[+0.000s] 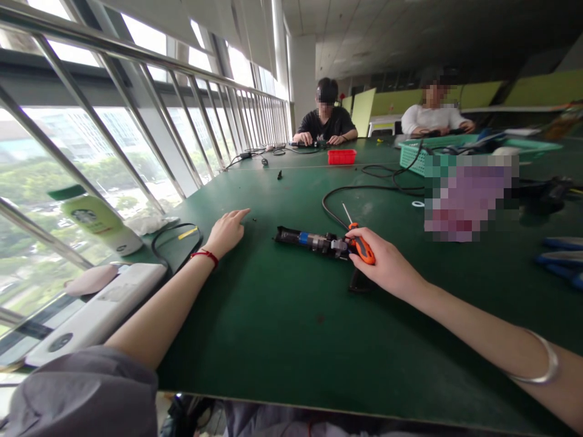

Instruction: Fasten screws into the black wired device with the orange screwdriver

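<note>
My right hand [381, 262] is closed around an orange-handled screwdriver [359, 243], its thin shaft pointing up and away from me. Just left of it a black device with a blue band and exposed metal parts [312, 240] lies on the green table [273, 321]. My left hand [228, 230] rests on the table further left with fingers stretched out, the forefinger pointing at tiny dark specks near it. It holds nothing. A red string circles that wrist, a silver bangle the right forearm.
A black cable [364, 189] loops behind the device. A white power bank [98, 315], a green-capped bottle [98, 218] and a coiled cord [175, 243] lie at the left. A red tray [341, 156], a green basket [414, 155], blue-handled pliers [562, 258] and two seated people lie beyond.
</note>
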{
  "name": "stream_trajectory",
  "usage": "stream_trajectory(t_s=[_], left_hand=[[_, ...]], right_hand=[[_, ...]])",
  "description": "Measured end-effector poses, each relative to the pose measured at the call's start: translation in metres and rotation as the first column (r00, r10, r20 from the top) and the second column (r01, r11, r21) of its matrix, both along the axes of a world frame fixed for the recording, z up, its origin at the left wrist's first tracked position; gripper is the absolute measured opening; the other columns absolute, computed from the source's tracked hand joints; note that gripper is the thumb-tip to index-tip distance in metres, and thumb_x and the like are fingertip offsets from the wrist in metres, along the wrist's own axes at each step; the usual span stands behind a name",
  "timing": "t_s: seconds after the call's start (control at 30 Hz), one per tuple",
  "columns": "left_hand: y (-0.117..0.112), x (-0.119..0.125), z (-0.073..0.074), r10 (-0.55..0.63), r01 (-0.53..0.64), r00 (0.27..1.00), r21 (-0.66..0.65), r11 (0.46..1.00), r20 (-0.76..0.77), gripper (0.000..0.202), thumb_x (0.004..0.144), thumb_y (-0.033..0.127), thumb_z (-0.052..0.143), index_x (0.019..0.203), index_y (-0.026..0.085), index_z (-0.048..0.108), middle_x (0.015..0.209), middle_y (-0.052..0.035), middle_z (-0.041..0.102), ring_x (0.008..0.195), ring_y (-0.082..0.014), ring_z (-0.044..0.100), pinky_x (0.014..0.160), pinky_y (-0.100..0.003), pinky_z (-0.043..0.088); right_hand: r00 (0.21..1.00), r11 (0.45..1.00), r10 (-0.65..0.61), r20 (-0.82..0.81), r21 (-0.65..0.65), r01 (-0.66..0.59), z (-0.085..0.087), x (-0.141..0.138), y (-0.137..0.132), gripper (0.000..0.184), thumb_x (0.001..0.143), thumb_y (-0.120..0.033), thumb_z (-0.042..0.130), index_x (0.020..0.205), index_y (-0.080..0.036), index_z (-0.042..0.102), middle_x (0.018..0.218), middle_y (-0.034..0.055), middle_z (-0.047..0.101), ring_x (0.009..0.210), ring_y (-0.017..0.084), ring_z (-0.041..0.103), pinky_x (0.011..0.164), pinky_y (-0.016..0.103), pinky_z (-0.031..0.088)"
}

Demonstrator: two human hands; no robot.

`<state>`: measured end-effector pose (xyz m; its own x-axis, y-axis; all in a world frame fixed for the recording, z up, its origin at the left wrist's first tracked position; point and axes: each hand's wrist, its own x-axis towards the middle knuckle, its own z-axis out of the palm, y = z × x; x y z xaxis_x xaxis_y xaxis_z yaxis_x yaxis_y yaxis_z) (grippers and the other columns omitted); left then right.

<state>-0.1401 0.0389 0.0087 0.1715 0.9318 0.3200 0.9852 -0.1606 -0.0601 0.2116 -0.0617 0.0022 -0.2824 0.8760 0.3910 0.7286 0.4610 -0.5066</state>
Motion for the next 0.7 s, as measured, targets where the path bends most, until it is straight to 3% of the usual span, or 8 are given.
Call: stream_trajectory(t_s=[0.1, 0.23, 0.5, 0.7], left_hand=[[0.004, 0.009, -0.001, -0.113, 0.109, 0.992, -0.060, 0.992, -0.062, 0.056, 0.080, 0.010, 0.032, 0.134, 0.017, 0.047, 0.136, -0.0067, 0.049, 0.121, -0.0228, 0.047, 0.101, -0.034, 0.039], [0.004, 0.003, 0.006, -0.147, 0.133, 0.982, -0.125, 0.983, -0.115, 0.052, 0.078, 0.007, 0.031, 0.120, 0.016, 0.060, 0.128, -0.0050, 0.056, 0.115, -0.0204, 0.052, 0.101, -0.029, 0.040], [-0.009, -0.029, 0.025, -0.130, 0.092, 0.975, -0.206, 0.974, -0.182, 0.053, 0.074, 0.006, 0.032, 0.114, 0.016, 0.065, 0.121, -0.0067, 0.059, 0.102, -0.0218, 0.060, 0.091, -0.029, 0.046], [-0.017, -0.018, 0.023, -0.039, -0.009, 0.967, -0.190, 0.982, -0.251, 0.046, 0.083, 0.020, 0.035, 0.124, 0.019, 0.056, 0.120, -0.0074, 0.059, 0.101, -0.0231, 0.060, 0.085, -0.030, 0.049]], right_hand=[[1.000, 1.000, -0.003, 0.009, -0.027, 0.003, 0.001, 0.000, 0.000, 0.030, 0.079, -0.024, 0.052, 0.109, -0.022, 0.049, 0.106, 0.0062, 0.060, 0.086, 0.019, 0.062, 0.076, 0.033, 0.051], [1.000, 0.999, -0.006, 0.008, -0.038, 0.007, 0.001, 0.000, -0.001, 0.031, 0.080, -0.024, 0.052, 0.111, -0.022, 0.048, 0.108, 0.0063, 0.059, 0.089, 0.020, 0.062, 0.079, 0.034, 0.050], [1.000, 1.000, 0.000, 0.010, -0.001, 0.000, 0.000, 0.000, 0.000, 0.033, 0.079, -0.024, 0.052, 0.112, -0.023, 0.048, 0.108, 0.0063, 0.061, 0.092, 0.020, 0.063, 0.082, 0.035, 0.050], [1.000, 1.000, 0.003, 0.018, 0.004, -0.004, 0.000, 0.001, 0.000, 0.034, 0.079, -0.025, 0.051, 0.113, -0.024, 0.047, 0.110, 0.0069, 0.061, 0.092, 0.021, 0.063, 0.081, 0.035, 0.051]])
